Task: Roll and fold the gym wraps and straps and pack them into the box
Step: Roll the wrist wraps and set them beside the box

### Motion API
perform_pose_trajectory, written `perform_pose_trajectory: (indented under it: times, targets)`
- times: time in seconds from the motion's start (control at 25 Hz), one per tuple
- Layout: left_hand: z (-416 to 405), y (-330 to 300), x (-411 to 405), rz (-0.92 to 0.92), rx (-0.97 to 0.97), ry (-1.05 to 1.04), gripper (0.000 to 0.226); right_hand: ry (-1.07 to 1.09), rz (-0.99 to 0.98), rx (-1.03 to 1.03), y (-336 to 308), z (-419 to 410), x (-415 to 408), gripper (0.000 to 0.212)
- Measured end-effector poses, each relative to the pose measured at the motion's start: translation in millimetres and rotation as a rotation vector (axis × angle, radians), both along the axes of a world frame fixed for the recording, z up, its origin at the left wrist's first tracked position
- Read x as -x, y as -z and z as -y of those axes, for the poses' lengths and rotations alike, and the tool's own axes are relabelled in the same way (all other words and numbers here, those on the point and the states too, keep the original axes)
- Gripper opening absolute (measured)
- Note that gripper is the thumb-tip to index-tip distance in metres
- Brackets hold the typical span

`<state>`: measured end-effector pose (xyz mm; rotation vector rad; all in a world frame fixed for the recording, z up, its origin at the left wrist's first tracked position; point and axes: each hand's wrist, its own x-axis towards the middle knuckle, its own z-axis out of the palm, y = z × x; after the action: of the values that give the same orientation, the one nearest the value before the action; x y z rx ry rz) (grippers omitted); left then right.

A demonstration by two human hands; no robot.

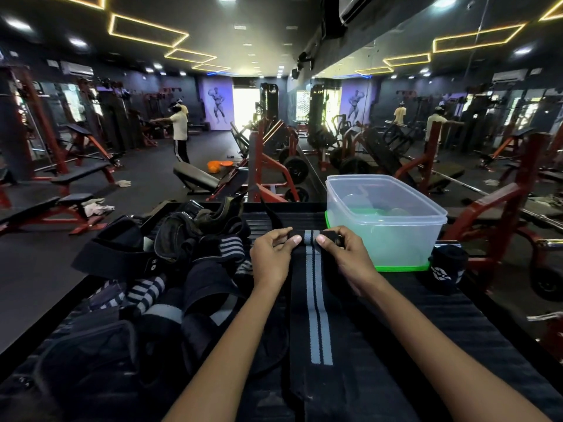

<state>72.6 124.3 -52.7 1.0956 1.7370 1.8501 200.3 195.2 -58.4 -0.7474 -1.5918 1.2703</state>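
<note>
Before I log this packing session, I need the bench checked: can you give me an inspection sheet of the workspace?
Surface: dark ribbed mat covering the bench top.
Job's things: black wrap with two grey stripes lying flat toward the person, its far end rolled; clear plastic box to its right, standing on a green lid, open; contents unclear.
Clutter: heap of black straps and striped wraps on the left; a rolled black wrap with a white logo right of the box.
Hands: left hand and right hand both pinch the rolled end.
Cables: nothing seen.
Surroundings: gym benches, red machines, wall mirror, a person standing far off.
</note>
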Motion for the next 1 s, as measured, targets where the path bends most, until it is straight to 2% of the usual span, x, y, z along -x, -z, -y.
perform_pose_trajectory:
  times: [0.12,0.4,0.52,0.56,0.64,0.72,0.8,1.0]
  targets:
    - [4,-2,-13,-0.085,0.031,-0.103,0.036,0.076,0.091,-0.127,2,2,3,0.014]
    - [3,-1,-16,-0.137,0.028,-0.115,0.035,0.044,0.118,-0.167,5,8,9,0.01]
    - [3,-5,-8,-0.024,0.005,-0.037,0.023,0.018,0.057,-0.098,2,6,7,0.003]
    - [3,-7,-3,0.045,0.0,0.01,0.017,-0.009,0.038,-0.077,0,6,6,0.004]
    - [5,-11,7,0.126,0.066,0.12,0.02,-0.072,0.025,-0.083,-3,6,3,0.012]
    - [8,-13,13,0.141,0.128,0.199,0.02,-0.134,0.025,-0.103,-3,5,0,0.018]
    - [10,-15,16,0.17,0.099,0.224,0.011,-0.197,0.012,-0.08,-4,5,-2,0.018]
    - [12,-16,13,0.11,0.045,0.243,0.017,-0.161,-0.018,0.039,-8,8,-7,0.003]
